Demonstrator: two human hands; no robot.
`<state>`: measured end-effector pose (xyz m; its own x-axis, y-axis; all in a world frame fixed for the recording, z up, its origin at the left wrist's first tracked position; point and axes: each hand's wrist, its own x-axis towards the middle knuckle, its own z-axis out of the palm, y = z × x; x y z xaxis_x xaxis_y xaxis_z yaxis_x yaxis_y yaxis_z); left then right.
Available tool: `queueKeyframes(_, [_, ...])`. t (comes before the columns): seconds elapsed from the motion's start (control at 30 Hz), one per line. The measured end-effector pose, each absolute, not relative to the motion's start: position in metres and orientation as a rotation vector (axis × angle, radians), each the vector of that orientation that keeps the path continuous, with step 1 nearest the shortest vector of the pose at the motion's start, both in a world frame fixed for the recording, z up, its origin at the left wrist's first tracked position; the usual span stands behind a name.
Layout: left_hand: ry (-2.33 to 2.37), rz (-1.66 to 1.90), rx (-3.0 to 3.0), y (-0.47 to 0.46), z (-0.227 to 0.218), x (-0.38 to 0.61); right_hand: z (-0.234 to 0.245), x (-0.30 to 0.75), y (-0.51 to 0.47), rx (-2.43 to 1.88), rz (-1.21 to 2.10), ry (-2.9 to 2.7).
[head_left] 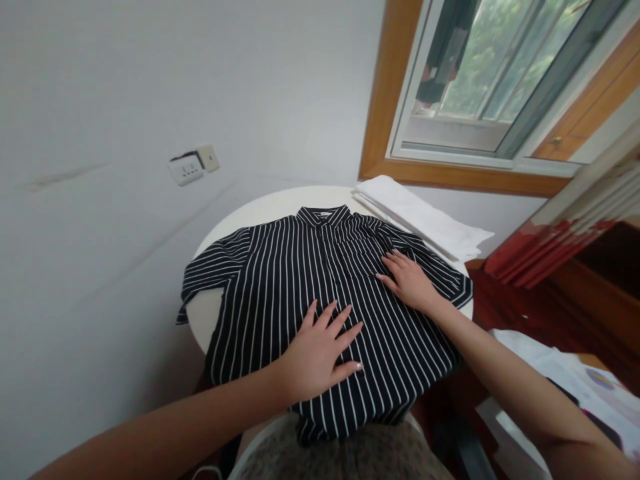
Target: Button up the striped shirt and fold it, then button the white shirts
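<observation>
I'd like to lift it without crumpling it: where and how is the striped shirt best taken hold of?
Probably at both shoulders, either side of the collar, pinched from above: the shirt lies spread, front up, collar toward the far edge of the table, so it should hang evenly.

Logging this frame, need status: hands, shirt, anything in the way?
Left hand spread on striped shirt, right hand higher up its front. Shirt face up, hem past near edge of white table. Folded white cloth by one sleeve.
</observation>
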<state>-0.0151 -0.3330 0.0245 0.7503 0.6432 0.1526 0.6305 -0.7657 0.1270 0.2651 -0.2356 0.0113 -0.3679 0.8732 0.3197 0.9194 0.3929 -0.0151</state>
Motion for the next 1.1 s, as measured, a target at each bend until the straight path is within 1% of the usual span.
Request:
queueKeyframes(0.1, [1.076,0.348,2.935,-0.302,0.039,-0.013,0.014,0.247,-0.221,-1.454,-0.175,-2.519])
queueKeyframes(0.2, [1.139,0.453,2.954,-0.253,0.043,-0.019,0.007,0.236,-0.212,-1.474,-0.074,-2.579])
queueKeyframes(0.27, [1.254,0.444,2.875,-0.224,0.035,-0.03,0.0,0.234,-0.212,-1.521,-0.052,-2.567])
queueKeyframes(0.37, [1.371,0.325,2.72,-0.201,0.015,-0.045,-0.005,0.237,-0.218,-1.544,-0.07,-2.543])
queueKeyframes(0.5, [1.349,0.289,2.685,-0.204,0.0,-0.048,-0.007,0.244,-0.232,-1.536,-0.08,-2.531])
queueKeyframes(0.77, [1.294,0.274,2.671,-0.213,0.004,-0.018,-0.009,0.27,-0.247,-1.553,-0.04,-2.518])
queueKeyframes(0.9, [1.286,0.262,2.645,-0.209,0.005,-0.009,0.01,0.273,-0.233,-1.543,0.013,-2.518])
queueKeyframes(1.0, [1.313,0.285,2.614,-0.212,0.008,-0.012,0.027,0.259,-0.21,-1.43,-0.055,-2.501])
queueKeyframes(1.1, [1.414,0.343,2.58,-0.214,0.012,-0.023,0.03,0.237,-0.181,-1.349,-0.101,-2.509])
